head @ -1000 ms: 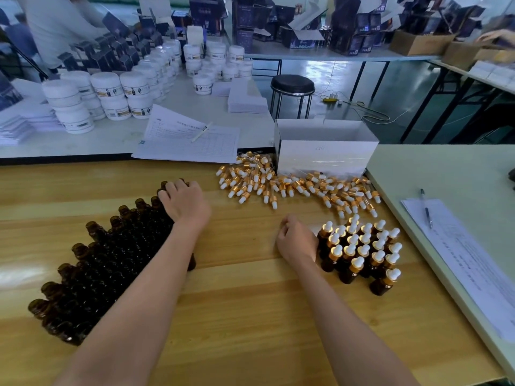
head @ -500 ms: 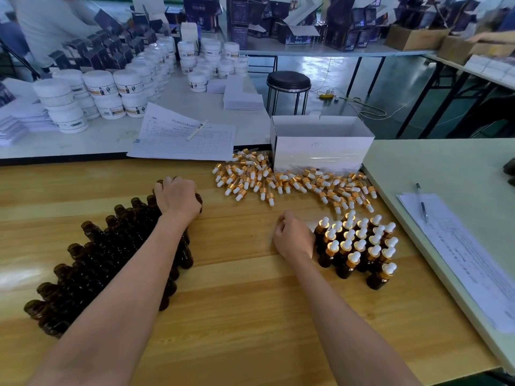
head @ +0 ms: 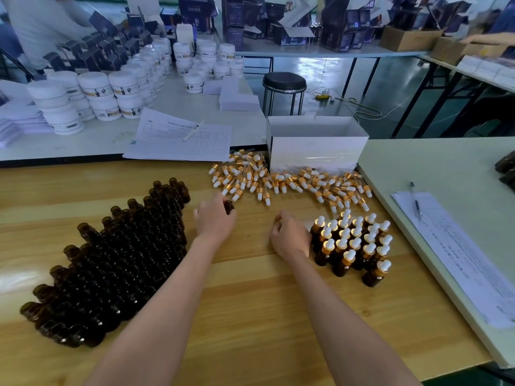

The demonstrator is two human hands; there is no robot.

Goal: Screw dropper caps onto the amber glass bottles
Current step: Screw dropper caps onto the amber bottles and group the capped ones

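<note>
A dense block of uncapped amber glass bottles (head: 117,263) stands on the wooden table (head: 250,316) at the left. My left hand (head: 216,221) is just right of that block, shut on one amber bottle (head: 229,206) that shows past my fingers. Loose dropper caps (head: 281,183) with gold collars and white bulbs lie scattered behind my hands. At the right stands a group of capped amber bottles (head: 355,243). My right hand (head: 289,235) rests beside that group with its fingers curled, and I see nothing in it.
A white open box (head: 316,147) stands behind the caps. A paper form with a pen (head: 181,140) lies on the grey table behind, among white jars (head: 94,98). A pale table at the right (head: 446,168) holds papers and a pen (head: 416,201).
My left hand has come off the far corner of the uncapped block and moved right toward the middle, carrying one amber bottle. My right hand stays beside the capped group.
</note>
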